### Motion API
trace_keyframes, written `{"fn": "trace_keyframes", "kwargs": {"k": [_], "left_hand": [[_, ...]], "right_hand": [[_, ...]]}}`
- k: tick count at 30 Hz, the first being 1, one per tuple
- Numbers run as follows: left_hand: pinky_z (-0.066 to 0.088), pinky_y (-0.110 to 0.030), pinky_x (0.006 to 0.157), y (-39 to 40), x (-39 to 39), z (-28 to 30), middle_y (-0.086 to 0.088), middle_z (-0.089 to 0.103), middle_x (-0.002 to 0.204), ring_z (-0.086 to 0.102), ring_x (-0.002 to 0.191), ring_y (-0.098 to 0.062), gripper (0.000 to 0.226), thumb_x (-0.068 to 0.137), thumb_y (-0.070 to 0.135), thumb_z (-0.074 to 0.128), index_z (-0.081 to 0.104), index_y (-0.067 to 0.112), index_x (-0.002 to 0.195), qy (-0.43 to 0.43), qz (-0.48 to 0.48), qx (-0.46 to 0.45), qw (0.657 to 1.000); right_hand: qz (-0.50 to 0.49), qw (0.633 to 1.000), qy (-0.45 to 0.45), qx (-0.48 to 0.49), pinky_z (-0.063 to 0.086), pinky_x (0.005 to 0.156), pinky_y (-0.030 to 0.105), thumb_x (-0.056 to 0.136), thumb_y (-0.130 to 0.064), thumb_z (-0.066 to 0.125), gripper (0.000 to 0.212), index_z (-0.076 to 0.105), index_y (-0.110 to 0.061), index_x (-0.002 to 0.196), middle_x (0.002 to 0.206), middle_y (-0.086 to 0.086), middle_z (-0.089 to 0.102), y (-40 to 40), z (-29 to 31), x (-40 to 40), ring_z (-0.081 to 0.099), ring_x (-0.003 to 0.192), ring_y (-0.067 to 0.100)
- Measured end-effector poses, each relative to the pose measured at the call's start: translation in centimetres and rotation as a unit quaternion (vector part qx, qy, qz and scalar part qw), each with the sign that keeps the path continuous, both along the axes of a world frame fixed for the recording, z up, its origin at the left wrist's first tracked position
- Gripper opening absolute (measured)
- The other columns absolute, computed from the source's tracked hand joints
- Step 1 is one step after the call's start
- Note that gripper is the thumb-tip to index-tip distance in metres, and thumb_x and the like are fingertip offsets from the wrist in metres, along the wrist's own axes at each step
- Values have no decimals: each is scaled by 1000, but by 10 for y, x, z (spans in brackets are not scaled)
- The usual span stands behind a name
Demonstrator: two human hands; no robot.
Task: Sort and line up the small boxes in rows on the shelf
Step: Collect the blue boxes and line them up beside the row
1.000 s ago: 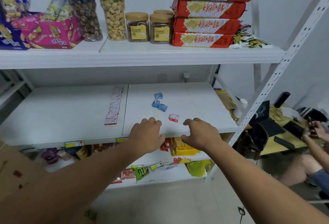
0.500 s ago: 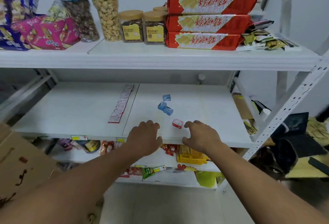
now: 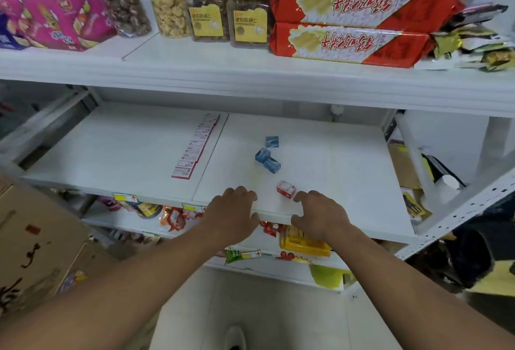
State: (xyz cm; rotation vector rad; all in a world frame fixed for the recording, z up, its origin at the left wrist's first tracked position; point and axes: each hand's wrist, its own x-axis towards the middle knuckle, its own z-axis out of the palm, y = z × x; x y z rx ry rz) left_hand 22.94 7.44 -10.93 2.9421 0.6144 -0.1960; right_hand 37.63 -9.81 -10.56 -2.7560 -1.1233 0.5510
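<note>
Both hands down at the front lip of the middle shelf (image 3: 320, 152), left hand (image 3: 231, 217) and right hand (image 3: 320, 217) curled loosely and holding nothing, with the red-and-white box (image 3: 286, 189) just beyond the right fingertips (image 3: 302, 196) and not quite touching. Likely light, stiff card, prone to skid on the smooth white board, so best pinched across the two short sides. Three blue boxes (image 3: 268, 159) loose farther back beside a finished row of red-and-white boxes (image 3: 195, 146); print unreadable, fingertips' undersides hidden.
</note>
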Motion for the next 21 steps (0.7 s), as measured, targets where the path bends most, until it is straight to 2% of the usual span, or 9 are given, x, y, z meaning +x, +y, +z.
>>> {"fn": "trace_keyframes", "kwargs": {"k": [10,15,21], "left_hand": [[52,-44,103,64,55,-30,-1,60,140,58,123,-23,47,103,44,53,56,23,145,-19,-40,-25,999],[54,-40,96,83,69,-71,-1,62,132,59,117,-22,41,101,40,55,58,22,138,8,-95,-5,995],[54,-42,101,92,78,-110,0,59,145,57,126,-23,50,99,37,56,54,26,148,-17,-100,-33,994]], "right_hand": [[-58,998,0,-27,56,89,39,91,-46,61,52,55,-31,141,129,0,61,44,-12,33,63,115,26],[-88,996,10,-25,57,90,41,92,-49,62,52,53,-30,140,125,0,61,62,-40,41,63,113,25],[-93,996,-4,11,57,87,39,89,-50,64,54,54,-31,139,129,-1,59,84,-75,52,62,117,26]]}}
